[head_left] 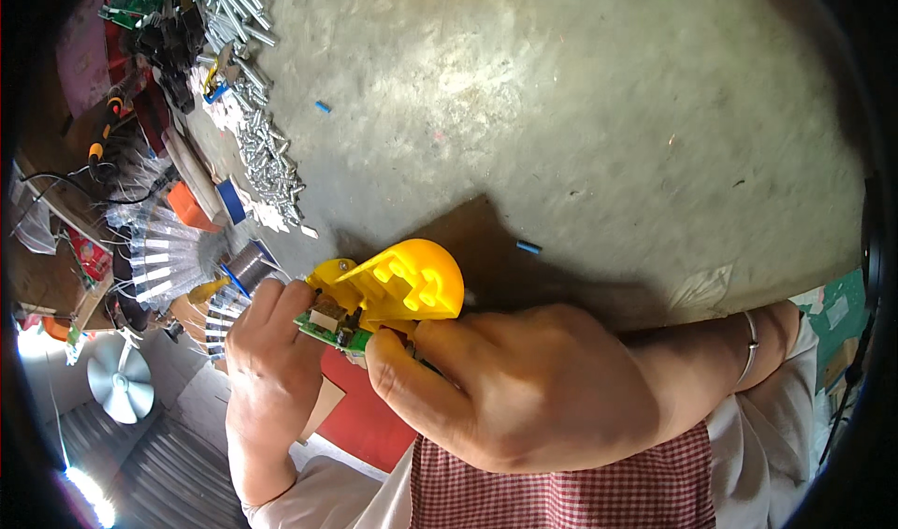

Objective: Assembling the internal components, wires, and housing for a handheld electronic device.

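Observation:
A yellow plastic housing (432, 278), rounded at one end and with moulded ribs inside, is held up close to my body. A small green circuit board (335, 334) with a white connector and dark parts lies at its lower left side. My left hand (273, 342) is closed with its fingertips at the left end of the housing, beside the board. My right hand (524, 389) is closed, thumb and forefinger pinched at the board's right end, against the lower edge of the housing. The right fingers hide part of the board.
A grey worktop (580, 108) stretches ahead. At its left lie piles of metal screws (269, 164), a solder wire spool (251, 267) and bundled wires (164, 248). A small blue piece (528, 246) lies beyond my right hand. An orange-handled screwdriver (105, 131) is at far left.

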The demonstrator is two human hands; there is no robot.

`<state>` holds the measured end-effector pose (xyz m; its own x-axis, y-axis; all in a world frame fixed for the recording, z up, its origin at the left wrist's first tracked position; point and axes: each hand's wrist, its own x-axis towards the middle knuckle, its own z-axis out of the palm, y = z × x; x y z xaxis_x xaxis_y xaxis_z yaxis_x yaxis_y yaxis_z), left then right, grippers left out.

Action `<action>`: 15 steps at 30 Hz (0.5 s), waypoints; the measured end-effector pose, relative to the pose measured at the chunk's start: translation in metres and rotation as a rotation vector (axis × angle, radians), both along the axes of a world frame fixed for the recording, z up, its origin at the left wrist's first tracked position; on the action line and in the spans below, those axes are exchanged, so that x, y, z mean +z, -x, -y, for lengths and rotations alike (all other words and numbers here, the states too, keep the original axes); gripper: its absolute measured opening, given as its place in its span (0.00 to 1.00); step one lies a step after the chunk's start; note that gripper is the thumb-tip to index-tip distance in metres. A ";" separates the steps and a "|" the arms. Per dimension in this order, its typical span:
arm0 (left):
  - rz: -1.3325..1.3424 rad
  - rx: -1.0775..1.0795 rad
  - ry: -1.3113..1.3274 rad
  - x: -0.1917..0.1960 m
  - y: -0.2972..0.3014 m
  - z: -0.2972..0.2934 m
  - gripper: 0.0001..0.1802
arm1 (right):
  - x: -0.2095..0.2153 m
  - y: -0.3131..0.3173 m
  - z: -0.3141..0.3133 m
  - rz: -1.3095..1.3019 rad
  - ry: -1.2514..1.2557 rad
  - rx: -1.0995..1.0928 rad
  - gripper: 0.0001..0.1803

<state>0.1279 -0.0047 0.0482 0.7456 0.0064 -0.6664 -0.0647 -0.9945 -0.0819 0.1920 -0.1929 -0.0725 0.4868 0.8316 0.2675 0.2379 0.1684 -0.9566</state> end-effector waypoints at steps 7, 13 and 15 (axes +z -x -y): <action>0.003 0.101 -0.016 0.001 0.000 0.002 0.06 | 0.001 -0.002 0.001 0.023 0.017 0.002 0.17; -0.008 0.026 -0.048 0.002 0.000 0.001 0.08 | -0.001 -0.002 0.000 0.043 0.013 -0.002 0.17; -0.004 0.043 -0.093 0.002 0.001 0.003 0.09 | -0.002 -0.002 0.000 0.041 0.012 -0.016 0.17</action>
<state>0.1273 -0.0072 0.0503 0.7408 0.1005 -0.6642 -0.0227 -0.9844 -0.1743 0.1936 -0.1927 -0.0740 0.4889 0.8270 0.2776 0.2800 0.1526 -0.9478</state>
